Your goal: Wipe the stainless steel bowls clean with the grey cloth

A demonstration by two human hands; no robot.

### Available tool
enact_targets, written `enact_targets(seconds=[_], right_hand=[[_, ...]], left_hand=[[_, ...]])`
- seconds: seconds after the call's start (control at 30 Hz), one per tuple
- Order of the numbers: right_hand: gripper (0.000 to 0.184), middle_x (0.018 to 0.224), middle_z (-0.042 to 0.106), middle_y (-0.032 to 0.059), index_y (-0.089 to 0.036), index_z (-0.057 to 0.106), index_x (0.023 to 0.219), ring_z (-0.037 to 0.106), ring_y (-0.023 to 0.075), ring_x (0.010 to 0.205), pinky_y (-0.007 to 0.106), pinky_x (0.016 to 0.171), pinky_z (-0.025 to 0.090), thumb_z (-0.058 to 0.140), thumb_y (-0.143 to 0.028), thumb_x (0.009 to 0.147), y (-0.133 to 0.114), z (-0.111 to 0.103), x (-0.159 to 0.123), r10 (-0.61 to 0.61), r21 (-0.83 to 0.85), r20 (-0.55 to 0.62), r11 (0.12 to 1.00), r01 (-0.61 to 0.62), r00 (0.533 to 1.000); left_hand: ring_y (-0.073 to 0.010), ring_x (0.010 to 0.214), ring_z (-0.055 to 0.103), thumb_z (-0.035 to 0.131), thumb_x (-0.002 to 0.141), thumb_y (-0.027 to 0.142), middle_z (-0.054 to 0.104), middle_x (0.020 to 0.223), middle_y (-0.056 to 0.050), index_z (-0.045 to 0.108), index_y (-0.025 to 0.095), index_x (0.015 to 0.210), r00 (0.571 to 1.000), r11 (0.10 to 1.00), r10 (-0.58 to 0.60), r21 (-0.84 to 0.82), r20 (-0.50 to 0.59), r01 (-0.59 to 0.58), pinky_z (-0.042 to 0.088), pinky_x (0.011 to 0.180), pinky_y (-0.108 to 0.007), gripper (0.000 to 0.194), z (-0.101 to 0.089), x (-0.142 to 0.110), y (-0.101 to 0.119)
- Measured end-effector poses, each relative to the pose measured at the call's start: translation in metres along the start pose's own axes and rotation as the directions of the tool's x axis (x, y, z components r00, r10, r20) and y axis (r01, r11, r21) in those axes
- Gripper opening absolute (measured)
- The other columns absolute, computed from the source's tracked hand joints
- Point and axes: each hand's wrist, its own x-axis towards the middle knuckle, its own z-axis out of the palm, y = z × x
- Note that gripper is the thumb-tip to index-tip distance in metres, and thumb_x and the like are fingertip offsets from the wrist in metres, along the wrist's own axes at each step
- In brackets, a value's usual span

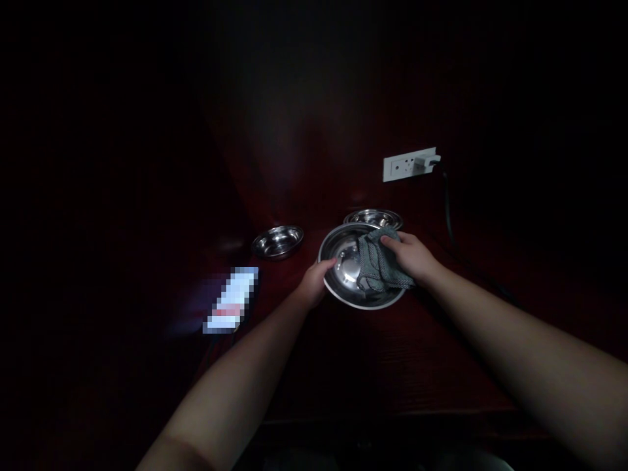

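Note:
My left hand (pixel 314 282) grips the left rim of a shiny metal bowl (pixel 349 269), thumb over the edge and the other fingers hidden beneath. The bowl is held tilted with its inside toward me. In my right hand (pixel 413 255) is a grey-green cloth (pixel 377 261), pressed over the bowl's right rim and hanging into its inside. The thumb lies on top of the cloth; the remaining fingers are mostly hidden behind it.
A second metal bowl (pixel 278 243) sits on the dark red table at the left. Behind the held bowl stands another metal dish (pixel 373 218). A lit, blurred-out screen (pixel 232 301) lies at the left. On the wall, a socket plate (pixel 408 165) holds a plug with a hanging cable (pixel 447 209).

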Motion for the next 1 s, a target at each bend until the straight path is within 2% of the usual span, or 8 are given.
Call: enact_targets(seconds=[0.33, 0.5, 0.7, 0.9, 1.0], right_hand=[[0.027, 0.071, 0.064, 0.0026, -0.017, 0.062, 0.085, 0.057, 0.0160, 0.060, 0.028, 0.057, 0.044, 0.057, -0.041, 0.074, -0.005, 0.000, -0.004, -0.022, 0.003, 0.037, 1.000, 0.022, 0.999], [0.027, 0.071, 0.065, 0.0021, -0.017, 0.062, 0.084, 0.056, 0.0143, 0.058, 0.028, 0.059, 0.044, 0.057, -0.041, 0.074, -0.005, -0.002, -0.003, -0.034, -0.027, 0.075, 0.999, 0.036, 0.997], [0.023, 0.071, 0.065, 0.0023, -0.017, 0.063, 0.085, 0.057, 0.0147, 0.059, 0.028, 0.057, 0.045, 0.059, -0.037, 0.074, -0.015, -0.002, -0.008, 0.038, 0.063, 0.124, 0.997, -0.046, 0.992], [0.018, 0.069, 0.066, 0.0014, -0.018, 0.064, 0.085, 0.058, 0.0136, 0.057, 0.026, 0.054, 0.045, 0.060, -0.033, 0.075, -0.020, -0.001, -0.013, 0.098, 0.137, 0.179, 0.983, -0.123, 0.979], [0.016, 0.069, 0.066, 0.0014, -0.018, 0.064, 0.084, 0.058, 0.0128, 0.056, 0.025, 0.054, 0.045, 0.059, -0.031, 0.076, -0.019, 0.000, -0.012, 0.091, 0.128, 0.176, 0.985, -0.115, 0.980]], left_hand=[[-0.0266, 0.097, 0.062, 0.062, 0.067, 0.028, 0.070, 0.091, -0.010, 0.068, 0.011, 0.094, 0.996, 1.000, -0.016, 0.014, 0.086, 0.015, 0.040, 0.097, -0.042, 0.032, -0.003, -0.001, 0.004], [-0.0238, 0.088, 0.064, 0.061, 0.068, 0.027, 0.071, 0.085, -0.009, 0.068, 0.010, 0.089, 0.997, 0.997, -0.078, 0.030, 0.022, 0.078, 0.042, 0.094, -0.039, 0.028, -0.001, -0.003, 0.005], [-0.0216, 0.083, 0.064, 0.061, 0.068, 0.024, 0.070, 0.079, -0.007, 0.068, 0.011, 0.088, 0.992, 0.993, -0.116, 0.017, -0.044, 0.117, 0.042, 0.092, -0.038, 0.025, -0.002, -0.004, 0.005], [-0.0244, 0.089, 0.064, 0.062, 0.069, 0.027, 0.071, 0.081, -0.009, 0.068, 0.010, 0.086, 0.991, 0.991, -0.134, 0.030, 0.014, 0.133, 0.039, 0.097, -0.039, 0.025, -0.005, -0.004, 0.004], [-0.0272, 0.100, 0.060, 0.060, 0.073, 0.034, 0.070, 0.090, -0.012, 0.067, 0.010, 0.095, 0.990, 0.996, -0.084, -0.009, 0.113, 0.086, 0.036, 0.100, -0.041, 0.033, -0.003, -0.005, 0.004]])
